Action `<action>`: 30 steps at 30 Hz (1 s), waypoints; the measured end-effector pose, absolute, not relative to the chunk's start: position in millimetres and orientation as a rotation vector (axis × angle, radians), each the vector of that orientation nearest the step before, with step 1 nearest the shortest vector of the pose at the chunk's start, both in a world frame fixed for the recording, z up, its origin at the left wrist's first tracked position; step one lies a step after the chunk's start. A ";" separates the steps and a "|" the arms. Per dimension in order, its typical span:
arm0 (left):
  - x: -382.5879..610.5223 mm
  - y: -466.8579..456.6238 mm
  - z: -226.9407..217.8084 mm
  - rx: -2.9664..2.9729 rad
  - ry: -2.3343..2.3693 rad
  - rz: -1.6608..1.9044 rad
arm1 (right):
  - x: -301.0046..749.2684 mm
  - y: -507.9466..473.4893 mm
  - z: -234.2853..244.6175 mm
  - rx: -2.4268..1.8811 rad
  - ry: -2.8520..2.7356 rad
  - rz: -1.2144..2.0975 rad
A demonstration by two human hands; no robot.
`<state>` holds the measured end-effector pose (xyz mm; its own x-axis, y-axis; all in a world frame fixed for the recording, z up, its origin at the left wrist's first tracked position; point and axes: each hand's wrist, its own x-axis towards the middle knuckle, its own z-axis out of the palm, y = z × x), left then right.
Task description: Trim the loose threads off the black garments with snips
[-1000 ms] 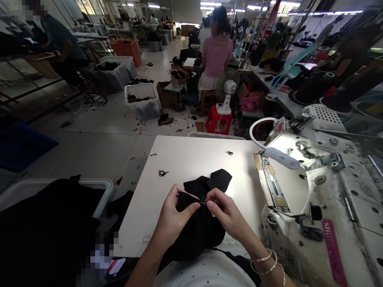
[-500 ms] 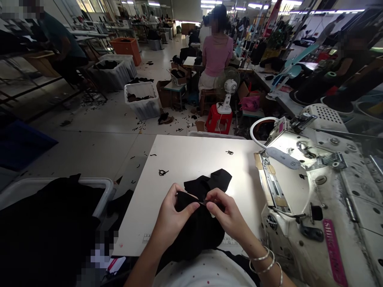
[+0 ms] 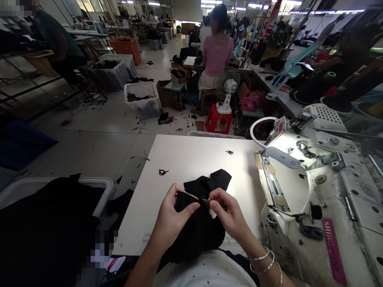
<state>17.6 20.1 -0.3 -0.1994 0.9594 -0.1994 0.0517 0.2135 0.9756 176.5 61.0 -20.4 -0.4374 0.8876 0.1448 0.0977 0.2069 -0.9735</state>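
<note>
Black cloth [image 3: 199, 235] lies bunched on the white tabletop [image 3: 191, 153] and hangs down toward my lap. My left hand [image 3: 176, 215] pinches its upper edge between thumb and fingers, keeping that edge raised and stretched. Close by on the right, my right hand [image 3: 226, 209] has thumb and forefinger pressed together at the cloth. A small, greyish, slightly shiny tip shows at these fingertips; its kind is too small to tell. Just under them a bit of white shows. Beyond both hands, a folded part of the cloth rests flat on the tabletop.
A sewing machine [image 3: 299, 187] with a lit lamp [image 3: 283, 157] stands close on the right. Small black thread scraps [image 3: 163, 172] lie on the tabletop. At lower left is a bin [image 3: 104, 183] of black cloth. Ahead, a fan [image 3: 230, 87] stands on a red stool [image 3: 220, 119] behind a seated person.
My right hand has shifted slightly right, away from my left fingertips, and more of the white bit shows beneath it. My left hand stays in place on the cloth.
</note>
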 end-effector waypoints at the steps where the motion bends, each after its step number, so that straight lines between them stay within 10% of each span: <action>1: 17.5 19.9 0.0 1.004 1.506 1.154 | 176.9 61.2 -19.8 -0.933 -1.706 1.322; 30: 15.5 17.1 2.6 1.099 1.453 1.248 | 177.0 60.3 -21.0 -0.887 -1.767 1.338</action>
